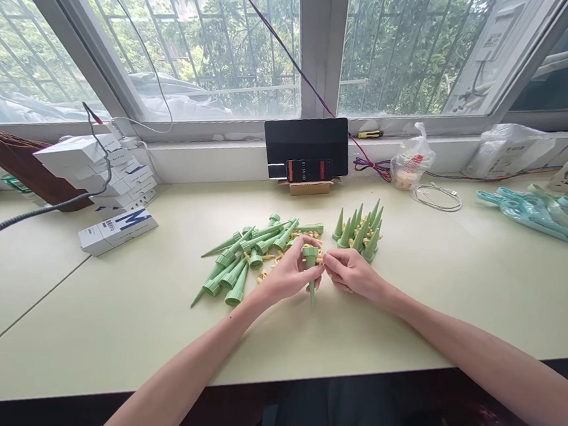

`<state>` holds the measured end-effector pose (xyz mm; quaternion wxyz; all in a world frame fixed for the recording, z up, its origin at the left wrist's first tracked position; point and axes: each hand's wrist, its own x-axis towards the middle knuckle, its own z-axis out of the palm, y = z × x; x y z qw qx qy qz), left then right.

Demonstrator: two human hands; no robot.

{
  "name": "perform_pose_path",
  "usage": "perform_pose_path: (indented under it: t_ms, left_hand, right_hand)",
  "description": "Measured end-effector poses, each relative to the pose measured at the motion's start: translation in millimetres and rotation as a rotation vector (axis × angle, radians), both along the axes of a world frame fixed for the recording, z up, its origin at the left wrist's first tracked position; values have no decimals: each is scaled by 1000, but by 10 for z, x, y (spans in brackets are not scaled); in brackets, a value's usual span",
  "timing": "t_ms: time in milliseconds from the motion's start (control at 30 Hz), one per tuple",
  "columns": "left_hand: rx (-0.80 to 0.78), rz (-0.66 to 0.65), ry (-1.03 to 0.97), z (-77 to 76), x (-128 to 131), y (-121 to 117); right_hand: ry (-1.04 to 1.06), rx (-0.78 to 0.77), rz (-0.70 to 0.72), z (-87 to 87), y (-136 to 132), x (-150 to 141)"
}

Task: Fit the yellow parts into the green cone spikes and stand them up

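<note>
My left hand point(288, 274) is closed around a green plastic watering spike point(310, 258), its tip pointing down toward me. A small yellow valve piece point(319, 261) sticks out from the spike's right side, and my right hand point(353, 272) pinches its outer end. Left of my hands lies a loose heap of green spikes point(234, 256), with small yellow pieces point(263, 276) among them. Just beyond my right hand, several spikes point(360, 227) stand close together with their points up, yellow bits showing between them.
At the back stand a black tablet point(307, 137) and a phone point(309, 170) on a cardboard support point(310, 187). White boxes point(109, 169) are stacked at left. To the right are a plastic bag point(411, 160), a coiled white cable point(438, 198) and teal wrapped items point(540, 215).
</note>
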<state>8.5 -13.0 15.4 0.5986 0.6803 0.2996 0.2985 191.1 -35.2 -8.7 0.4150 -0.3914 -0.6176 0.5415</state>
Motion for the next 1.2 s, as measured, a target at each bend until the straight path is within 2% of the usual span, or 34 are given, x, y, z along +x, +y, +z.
perform_pose_path:
  t_ms: [367,933,1200]
  left_hand:
    - [16,5,18,9,-2,-7]
    - [10,-5,29,15,-6,-3]
    - [56,2,66,-16,-6,8]
  right_hand:
    - [73,-94,35,0,10,4]
    - [107,-117,48,-28,21,18]
    - [112,-126,58,-54,25,27]
